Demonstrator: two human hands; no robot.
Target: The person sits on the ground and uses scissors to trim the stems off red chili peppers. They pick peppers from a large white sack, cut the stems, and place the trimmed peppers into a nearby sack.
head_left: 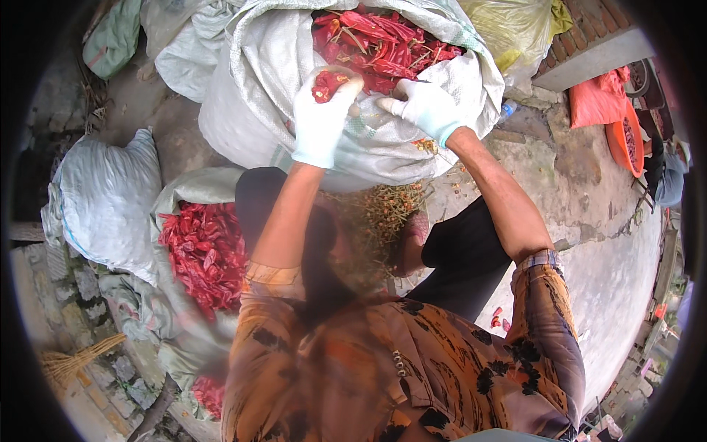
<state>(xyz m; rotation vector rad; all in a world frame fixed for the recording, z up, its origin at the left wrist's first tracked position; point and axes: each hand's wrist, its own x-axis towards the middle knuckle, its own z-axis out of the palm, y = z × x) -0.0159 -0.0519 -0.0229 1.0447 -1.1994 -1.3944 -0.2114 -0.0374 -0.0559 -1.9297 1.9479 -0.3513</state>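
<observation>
A large white woven sack (247, 96) stands before me, its mouth rolled open over a heap of dried red chili peppers (379, 44). Both my hands wear white gloves with pale blue cuffs. My left hand (320, 121), at the sack's near rim, is closed around a few red chili peppers (329, 86). To its right, my right hand (428, 110) is held over the near side of the sack, thumb and fingers pinched together and pointing left. What sits between those fingertips is too small to make out.
Between my feet lies a pile of chili stems (383, 210). At my left are an open sack of red chilies (202, 250) and a full white sack (110, 195). An orange basin (626, 140) and a red bag (596, 103) stand far right, near another person's sleeve (670, 180).
</observation>
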